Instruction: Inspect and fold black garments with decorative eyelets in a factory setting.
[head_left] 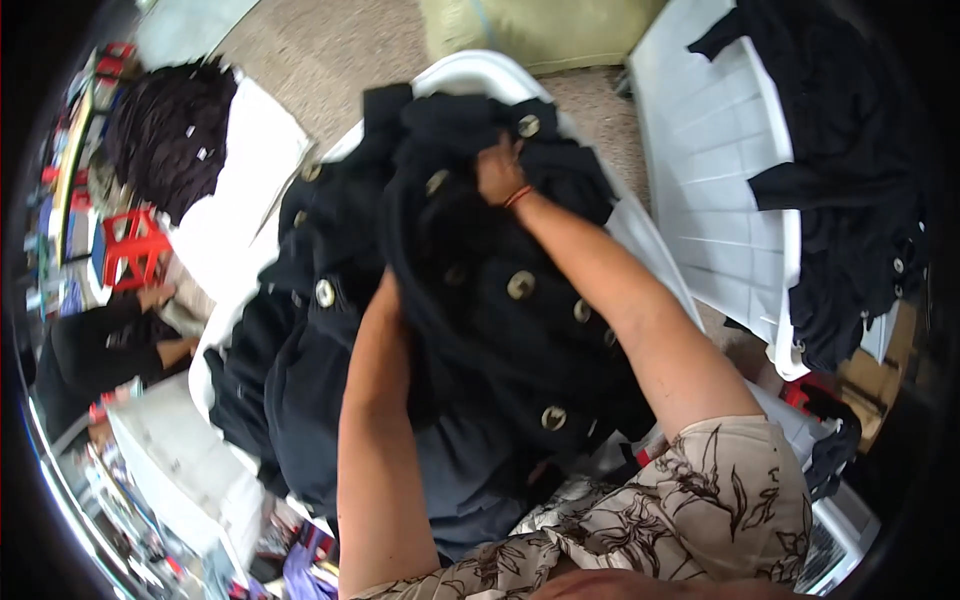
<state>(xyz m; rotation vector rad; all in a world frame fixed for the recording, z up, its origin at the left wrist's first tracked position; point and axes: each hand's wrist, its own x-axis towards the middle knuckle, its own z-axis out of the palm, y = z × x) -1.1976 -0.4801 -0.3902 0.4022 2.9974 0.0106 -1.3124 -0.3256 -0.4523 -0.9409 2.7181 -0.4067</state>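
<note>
A heap of black garments (330, 400) with round, pale gold button-like discs fills a white plastic tub (470, 68) in front of me. My right hand (499, 172) is near the far side of the heap, its fingers closed on a black garment (470, 230) close to one of the discs. A red cord circles that wrist. My left forearm (375, 370) reaches into the heap, and a fold of the black garment covers the left hand, so its fingers are hidden.
At right stands a white ribbed plastic bin (710, 140) with black garments (850, 190) over its edge. Dark clothing (170, 135) lies on a white sheet (250, 170) at left, near a red stool (135, 248) and another person (100, 350). A yellowish sack (540, 35) stands beyond the tub.
</note>
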